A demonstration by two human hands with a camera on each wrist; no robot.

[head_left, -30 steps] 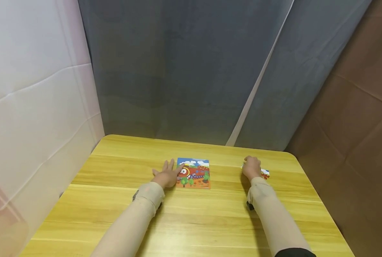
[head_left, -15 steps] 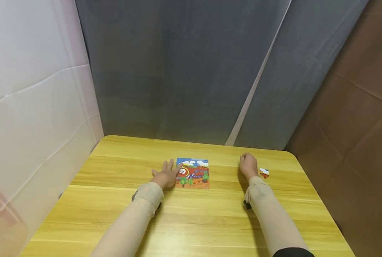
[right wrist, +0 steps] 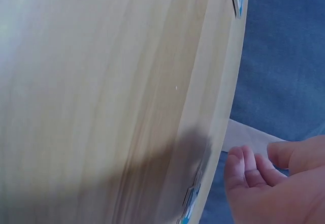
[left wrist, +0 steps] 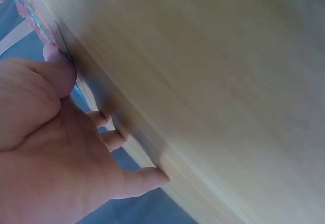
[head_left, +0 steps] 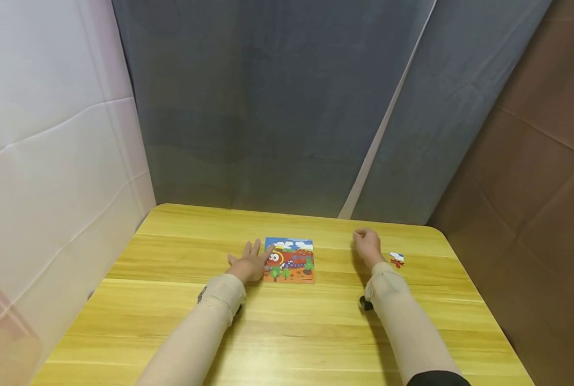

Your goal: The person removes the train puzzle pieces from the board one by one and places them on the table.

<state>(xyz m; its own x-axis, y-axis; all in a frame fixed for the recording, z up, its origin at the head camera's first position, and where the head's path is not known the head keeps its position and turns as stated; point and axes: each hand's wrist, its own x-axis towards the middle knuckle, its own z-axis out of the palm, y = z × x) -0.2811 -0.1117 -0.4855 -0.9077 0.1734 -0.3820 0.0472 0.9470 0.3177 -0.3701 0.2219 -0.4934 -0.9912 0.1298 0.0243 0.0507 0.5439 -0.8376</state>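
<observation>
From my end, a dark curtain point(head_left: 267, 107) hangs at 12 o'clock, with the wooden counter point(head_left: 292, 332) spread below it. The puzzle point(head_left: 293, 258) lies flat toward the far edge, at 12 o'clock from the counter's middle. At its 9 o'clock I have the left hand point(head_left: 250, 264), fingers splayed and grasping nothing, one digit over the puzzle's edge. The right hand point(head_left: 368, 247) is well apart at the puzzle's 3 o'clock, fingers loosely bent; my right wrist view shows nothing gripped. Near that hand, at its 4 o'clock, lies the loose bit point(head_left: 397, 259), perhaps several pieces joined. I judge the puzzle mostly assembled, with that bit left over; I can't make out any gap for it.
</observation>
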